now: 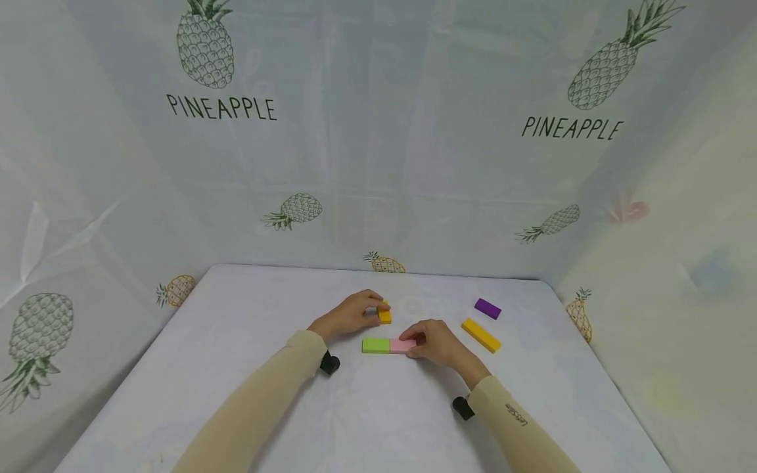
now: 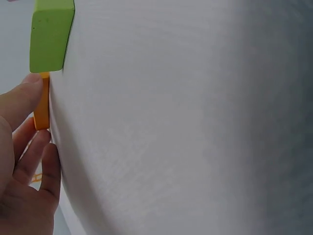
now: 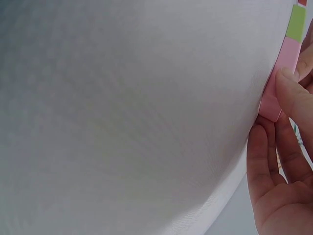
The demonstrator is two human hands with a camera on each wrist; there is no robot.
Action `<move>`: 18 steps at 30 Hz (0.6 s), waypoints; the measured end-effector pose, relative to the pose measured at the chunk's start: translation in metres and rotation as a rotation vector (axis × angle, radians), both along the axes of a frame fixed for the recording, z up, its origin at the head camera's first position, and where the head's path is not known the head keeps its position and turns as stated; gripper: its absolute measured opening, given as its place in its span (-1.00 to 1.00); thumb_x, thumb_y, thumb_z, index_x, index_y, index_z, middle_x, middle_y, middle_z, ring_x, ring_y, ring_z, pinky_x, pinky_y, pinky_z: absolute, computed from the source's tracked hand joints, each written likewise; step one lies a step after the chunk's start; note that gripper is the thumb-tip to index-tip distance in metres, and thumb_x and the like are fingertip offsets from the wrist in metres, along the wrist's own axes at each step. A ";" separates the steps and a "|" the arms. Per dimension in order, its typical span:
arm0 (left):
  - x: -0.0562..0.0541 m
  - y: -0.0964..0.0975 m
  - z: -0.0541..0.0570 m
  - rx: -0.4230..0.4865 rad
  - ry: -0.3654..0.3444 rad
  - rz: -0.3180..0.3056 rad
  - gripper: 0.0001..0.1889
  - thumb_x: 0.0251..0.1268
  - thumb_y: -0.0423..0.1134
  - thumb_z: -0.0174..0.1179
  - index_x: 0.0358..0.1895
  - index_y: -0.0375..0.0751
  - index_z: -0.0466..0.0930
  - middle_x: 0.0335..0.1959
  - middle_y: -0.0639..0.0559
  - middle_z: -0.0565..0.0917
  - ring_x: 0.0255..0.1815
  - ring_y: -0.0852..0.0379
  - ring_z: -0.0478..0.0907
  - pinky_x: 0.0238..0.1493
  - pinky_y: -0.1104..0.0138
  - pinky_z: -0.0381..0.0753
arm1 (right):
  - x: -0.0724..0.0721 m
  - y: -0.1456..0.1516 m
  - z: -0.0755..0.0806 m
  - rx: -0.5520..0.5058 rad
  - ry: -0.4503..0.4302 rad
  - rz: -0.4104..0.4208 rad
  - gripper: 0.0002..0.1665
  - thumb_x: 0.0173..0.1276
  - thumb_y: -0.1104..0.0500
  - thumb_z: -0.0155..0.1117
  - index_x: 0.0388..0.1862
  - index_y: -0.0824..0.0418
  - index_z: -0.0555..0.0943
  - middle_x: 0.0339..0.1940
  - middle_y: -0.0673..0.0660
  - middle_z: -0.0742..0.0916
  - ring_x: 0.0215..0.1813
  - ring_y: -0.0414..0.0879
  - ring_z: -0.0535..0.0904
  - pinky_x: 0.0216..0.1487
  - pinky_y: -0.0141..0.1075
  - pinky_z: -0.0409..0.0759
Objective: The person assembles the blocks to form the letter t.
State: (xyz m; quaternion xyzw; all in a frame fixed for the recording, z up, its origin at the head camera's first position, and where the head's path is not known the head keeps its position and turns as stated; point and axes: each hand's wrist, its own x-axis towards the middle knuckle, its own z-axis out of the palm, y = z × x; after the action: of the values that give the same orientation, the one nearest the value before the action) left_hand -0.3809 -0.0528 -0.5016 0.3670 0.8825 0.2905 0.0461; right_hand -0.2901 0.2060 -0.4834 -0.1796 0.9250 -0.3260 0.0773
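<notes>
Between the thumb and fingers of my left hand (image 1: pixel 357 311) is a small yellow-orange block (image 1: pixel 384 317), low over the table and partly covered by the fingers. The left wrist view shows the block (image 2: pixel 43 105) edge-on, with the thumb at its near end. My right hand (image 1: pixel 436 343) pinches the right end of a flat pink block (image 1: pixel 400 346). That pink block lies end to end with a light green block (image 1: pixel 375 345), making one straight row. In the right wrist view, thumb and fingers close around the pink block (image 3: pixel 285 61).
To the right of my right hand lies a longer yellow-orange block (image 1: pixel 481 335), set at a slant. A short purple block (image 1: pixel 487 309) is just behind it. The white table (image 1: pixel 355 420) ends at the back against a hanging pineapple-print sheet (image 1: pixel 390 157).
</notes>
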 end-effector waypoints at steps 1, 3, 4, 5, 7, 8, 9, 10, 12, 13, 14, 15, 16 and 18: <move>0.000 0.000 -0.001 0.003 0.000 0.000 -0.58 0.52 -0.23 0.34 0.37 -0.09 0.67 0.39 -0.10 0.54 0.42 -0.13 0.48 0.49 -0.03 0.43 | 0.000 0.000 0.000 0.002 0.002 0.000 -0.71 0.35 0.23 0.57 0.03 0.03 0.83 -0.10 -0.06 0.78 -0.06 -0.09 0.55 0.11 -0.13 0.58; -0.001 -0.001 -0.001 0.009 -0.002 -0.003 -0.59 0.52 -0.23 0.35 0.37 -0.09 0.67 0.38 -0.10 0.55 0.41 -0.12 0.48 0.48 -0.02 0.44 | -0.001 -0.001 -0.001 0.005 0.002 0.001 -0.71 0.35 0.22 0.57 0.03 0.02 0.83 -0.10 -0.06 0.78 -0.06 -0.10 0.55 0.11 -0.13 0.58; -0.001 -0.001 -0.001 0.011 -0.005 -0.006 -0.59 0.51 -0.23 0.35 0.37 -0.09 0.68 0.38 -0.10 0.55 0.41 -0.12 0.49 0.47 -0.02 0.45 | -0.001 0.000 -0.001 0.006 0.001 0.000 -0.71 0.35 0.22 0.57 0.03 0.02 0.83 -0.09 -0.06 0.78 -0.07 -0.10 0.54 0.10 -0.14 0.57; -0.002 -0.001 -0.002 0.010 -0.003 -0.010 -0.59 0.51 -0.22 0.35 0.37 -0.09 0.68 0.37 -0.10 0.55 0.40 -0.11 0.49 0.47 -0.01 0.46 | -0.001 0.000 -0.001 0.007 0.001 0.000 -0.71 0.35 0.22 0.58 0.03 0.02 0.83 -0.09 -0.06 0.78 -0.07 -0.10 0.54 0.10 -0.14 0.57; -0.003 -0.001 -0.004 0.010 0.000 -0.020 -0.59 0.51 -0.21 0.36 0.36 -0.09 0.69 0.35 -0.08 0.56 0.38 -0.09 0.50 0.45 0.01 0.48 | -0.002 0.000 -0.002 0.010 0.002 0.001 -0.71 0.34 0.21 0.58 0.03 0.01 0.83 -0.09 -0.06 0.78 -0.07 -0.11 0.54 0.09 -0.15 0.57; -0.003 -0.001 -0.004 0.011 0.003 -0.025 -0.59 0.51 -0.20 0.36 0.35 -0.08 0.69 0.35 -0.07 0.56 0.37 -0.07 0.51 0.44 0.02 0.49 | -0.002 0.000 -0.002 0.009 0.002 0.002 -0.71 0.34 0.21 0.58 0.02 0.01 0.83 -0.09 -0.06 0.78 -0.07 -0.11 0.54 0.08 -0.16 0.56; -0.003 -0.001 -0.004 0.015 0.002 -0.030 -0.60 0.51 -0.21 0.36 0.35 -0.08 0.69 0.34 -0.06 0.57 0.37 -0.06 0.51 0.43 0.03 0.50 | -0.002 0.000 -0.002 0.010 0.004 0.004 -0.71 0.34 0.21 0.58 0.02 0.01 0.83 -0.09 -0.06 0.78 -0.08 -0.11 0.54 0.08 -0.16 0.57; -0.003 -0.001 -0.004 0.019 0.001 -0.036 -0.60 0.51 -0.21 0.36 0.35 -0.09 0.70 0.33 -0.06 0.57 0.36 -0.06 0.52 0.42 0.04 0.51 | -0.002 0.000 -0.002 0.011 0.005 0.004 -0.71 0.34 0.21 0.58 0.02 0.01 0.83 -0.10 -0.06 0.78 -0.08 -0.11 0.54 0.07 -0.16 0.57; -0.002 -0.001 -0.004 0.020 0.001 -0.050 -0.59 0.50 -0.21 0.37 0.35 -0.09 0.69 0.32 -0.05 0.58 0.34 -0.04 0.52 0.40 0.05 0.53 | -0.002 0.000 -0.001 0.011 0.007 0.006 -0.72 0.33 0.22 0.59 0.01 0.02 0.83 -0.11 -0.06 0.78 -0.08 -0.11 0.54 0.07 -0.17 0.57; -0.002 -0.001 -0.003 0.021 -0.002 -0.055 -0.59 0.50 -0.22 0.37 0.35 -0.10 0.69 0.32 -0.05 0.58 0.34 -0.04 0.52 0.39 0.06 0.53 | -0.001 0.000 -0.001 0.012 0.008 0.006 -0.72 0.33 0.22 0.59 0.01 0.02 0.83 -0.11 -0.06 0.78 -0.08 -0.11 0.54 0.07 -0.17 0.57; -0.002 -0.001 -0.003 0.018 -0.004 -0.058 -0.59 0.50 -0.22 0.37 0.36 -0.10 0.69 0.32 -0.05 0.58 0.34 -0.04 0.52 0.39 0.06 0.53 | -0.001 0.000 -0.001 0.012 0.008 0.005 -0.72 0.33 0.22 0.59 0.01 0.02 0.83 -0.11 -0.06 0.78 -0.09 -0.11 0.54 0.06 -0.17 0.57; -0.001 -0.001 -0.002 0.016 -0.008 -0.060 -0.58 0.50 -0.22 0.37 0.36 -0.10 0.68 0.32 -0.05 0.58 0.34 -0.04 0.52 0.39 0.07 0.54 | -0.001 0.000 -0.001 0.012 0.008 0.005 -0.72 0.33 0.22 0.59 0.01 0.02 0.83 -0.12 -0.06 0.78 -0.09 -0.11 0.54 0.06 -0.17 0.57; -0.001 0.000 -0.003 0.008 -0.008 -0.061 -0.58 0.50 -0.21 0.37 0.36 -0.09 0.68 0.33 -0.04 0.58 0.34 -0.03 0.52 0.39 0.07 0.54 | -0.001 0.000 0.000 0.013 0.007 0.004 -0.72 0.33 0.22 0.59 0.00 0.02 0.83 -0.12 -0.07 0.78 -0.09 -0.11 0.54 0.06 -0.18 0.57; -0.001 0.000 -0.003 -0.004 -0.010 -0.058 -0.58 0.50 -0.20 0.37 0.36 -0.07 0.68 0.33 -0.02 0.57 0.35 -0.02 0.52 0.39 0.09 0.54 | -0.002 0.000 0.000 0.015 0.006 0.003 -0.72 0.33 0.22 0.59 0.00 0.01 0.83 -0.12 -0.07 0.77 -0.09 -0.11 0.54 0.06 -0.18 0.57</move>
State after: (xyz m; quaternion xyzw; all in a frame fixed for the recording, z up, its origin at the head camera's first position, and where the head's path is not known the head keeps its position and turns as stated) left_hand -0.3820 -0.0528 -0.5044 0.3907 0.8719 0.2890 0.0599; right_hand -0.2917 0.2059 -0.4838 -0.1814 0.9273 -0.3185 0.0762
